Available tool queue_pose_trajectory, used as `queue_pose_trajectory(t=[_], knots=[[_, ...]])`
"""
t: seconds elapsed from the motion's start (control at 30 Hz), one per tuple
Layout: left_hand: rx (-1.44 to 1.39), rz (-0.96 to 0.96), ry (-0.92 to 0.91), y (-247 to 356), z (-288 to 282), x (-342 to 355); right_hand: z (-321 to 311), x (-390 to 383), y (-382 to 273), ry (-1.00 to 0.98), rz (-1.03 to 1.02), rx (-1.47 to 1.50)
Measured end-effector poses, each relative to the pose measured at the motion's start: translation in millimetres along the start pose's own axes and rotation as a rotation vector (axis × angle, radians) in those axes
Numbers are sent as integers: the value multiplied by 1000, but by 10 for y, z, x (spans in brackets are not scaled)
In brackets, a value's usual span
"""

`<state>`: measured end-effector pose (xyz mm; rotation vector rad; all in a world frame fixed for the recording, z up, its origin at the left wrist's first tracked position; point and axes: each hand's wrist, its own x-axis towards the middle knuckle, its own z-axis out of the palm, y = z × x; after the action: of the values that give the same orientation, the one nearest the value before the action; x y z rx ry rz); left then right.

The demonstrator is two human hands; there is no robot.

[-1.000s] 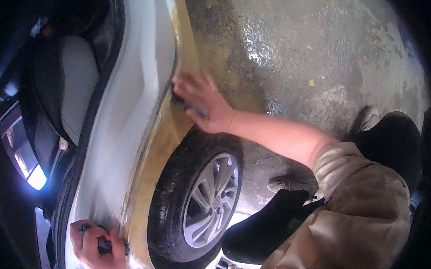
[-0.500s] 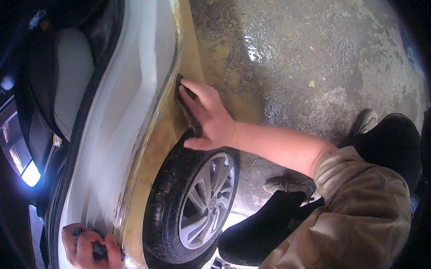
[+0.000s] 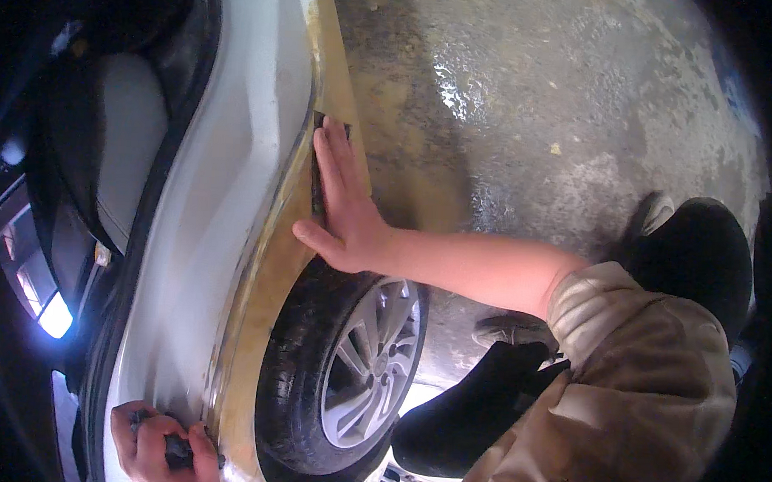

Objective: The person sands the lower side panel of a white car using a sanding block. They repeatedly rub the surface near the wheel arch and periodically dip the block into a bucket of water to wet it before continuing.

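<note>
My right hand (image 3: 346, 214) lies along the yellowish-brown lower edge (image 3: 288, 250) of a white car's body panel (image 3: 227, 163), just above the wheel arch. Beneath its outstretched fingers is a dark sheet (image 3: 317, 183) that looks like sandpaper, held against the panel; its corners show past the fingertips. The thumb is spread away. At the lower left, my left hand (image 3: 159, 450) is closed around a dark, crumpled thing (image 3: 177, 451) resting on the white panel. The fingers hide most of it, and its kind cannot be made out.
Below my right hand is a black tire (image 3: 288, 378) with a silver alloy wheel (image 3: 373, 368). Car seats (image 3: 134, 139) show through the opening at left. Wet, stained concrete floor (image 3: 561, 86) spreads to the right. My dark-clothed legs and shoes (image 3: 515, 330) are beside the wheel.
My right hand has slid up along the panel edge with the dark sheet, and its fingers have turned straighter and flatter. My left hand stays in place.
</note>
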<state>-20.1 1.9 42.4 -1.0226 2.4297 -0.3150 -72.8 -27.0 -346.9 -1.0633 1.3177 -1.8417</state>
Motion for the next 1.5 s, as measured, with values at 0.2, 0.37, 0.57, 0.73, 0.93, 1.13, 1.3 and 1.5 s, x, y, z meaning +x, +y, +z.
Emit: queue_pose_trajectory(t=[0.2, 0.37, 0.57, 0.73, 0.93, 1.13, 1.3, 1.5], knots=[[27, -21, -46, 5, 7, -36, 14, 66, 85, 17, 57, -60], [-34, 2, 21, -15, 23, -14, 51, -208, -66, -71, -176, -24], [-62, -26, -60, -18, 7, -16, 66, 18, 188, 13, 61, -157], [-65, 5, -8, -39, 35, 20, 5, -147, 2, -102, -164, -17], [-55, -83, -82, 3, 21, 3, -7, -112, -71, -67, -87, 51], [-10, 44, -38, 11, 27, 63, -79, 5, 272, -44, 114, -7], [15, 69, -38, 28, 21, 51, 51, -258, -284, -91, -252, 59], [-29, -1, -31, 54, 49, 20, -9, -158, 75, -64, 3, -118]])
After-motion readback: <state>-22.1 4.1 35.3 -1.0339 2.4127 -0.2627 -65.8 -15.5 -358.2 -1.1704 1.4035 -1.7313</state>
